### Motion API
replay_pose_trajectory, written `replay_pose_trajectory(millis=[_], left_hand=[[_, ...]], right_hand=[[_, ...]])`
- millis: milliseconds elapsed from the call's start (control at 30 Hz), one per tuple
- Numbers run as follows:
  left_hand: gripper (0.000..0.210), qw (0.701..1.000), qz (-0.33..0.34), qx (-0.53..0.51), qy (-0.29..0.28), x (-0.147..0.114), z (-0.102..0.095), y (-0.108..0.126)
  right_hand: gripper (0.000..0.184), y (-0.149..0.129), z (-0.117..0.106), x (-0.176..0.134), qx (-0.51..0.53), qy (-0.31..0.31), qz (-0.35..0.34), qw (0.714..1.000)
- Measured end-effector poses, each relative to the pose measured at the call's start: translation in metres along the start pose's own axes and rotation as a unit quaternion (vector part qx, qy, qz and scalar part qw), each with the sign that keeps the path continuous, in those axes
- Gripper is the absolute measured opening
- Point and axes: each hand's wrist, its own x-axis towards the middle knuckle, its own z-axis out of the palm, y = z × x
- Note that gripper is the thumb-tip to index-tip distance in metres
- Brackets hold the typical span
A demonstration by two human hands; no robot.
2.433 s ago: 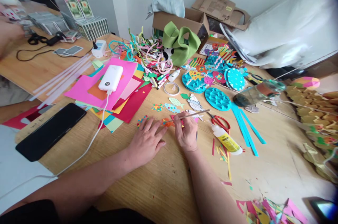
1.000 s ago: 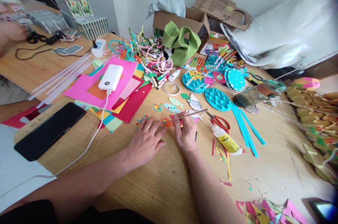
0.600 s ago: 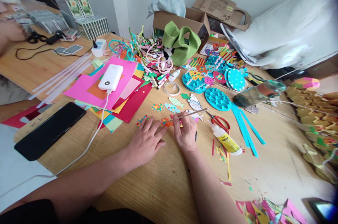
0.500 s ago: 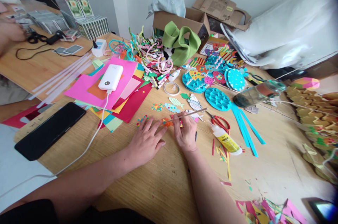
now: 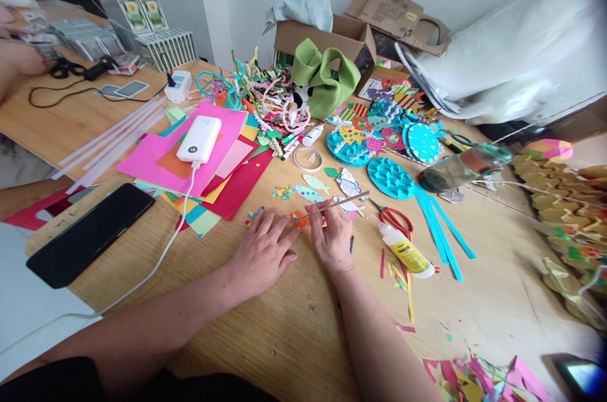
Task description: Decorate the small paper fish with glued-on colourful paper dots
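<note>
My right hand [image 5: 333,234] is closed around a thin wooden stick [image 5: 346,199], whose lower tip meets a small orange paper fish [image 5: 300,219]. Flat on the table, fingers spread, my left hand [image 5: 265,253] has its fingertips beside that fish. Tiny coloured paper dots [image 5: 256,217] lie by the left fingertips. Just beyond the hands are a blue spotted paper fish [image 5: 309,193], a pale green one [image 5: 316,183] and white ones [image 5: 348,183]. To the right are red-handled scissors [image 5: 398,220] and a yellow-labelled glue bottle [image 5: 408,253].
Coloured paper sheets [image 5: 241,184] carry a white power bank [image 5: 199,139], its cable crossing to the left. A black phone [image 5: 90,234] lies at left. Behind are a tape roll [image 5: 308,160], blue paper discs [image 5: 391,178] and a glass bottle [image 5: 465,168]. Another person's hand [image 5: 21,64] shows far left.
The stick's upper end has shifted very slightly, with its lower tip still at the orange fish. My left hand stays where it was.
</note>
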Motion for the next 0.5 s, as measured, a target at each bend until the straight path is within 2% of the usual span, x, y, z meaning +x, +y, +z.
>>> replay_pose_trajectory(millis=[233,500], left_hand=[[0.044,1.0,0.0,0.001,-0.006,0.0002,-0.0002,-0.0002],[0.042,1.0,-0.001,-0.006,-0.007,0.0009,-0.0022,-0.0002]], right_hand=[[0.017,-0.0007,-0.0004,0.0003,0.005,0.001,0.009,1.0],[0.022,0.0046,-0.0002,-0.0037,0.041,0.021,0.11,0.993]])
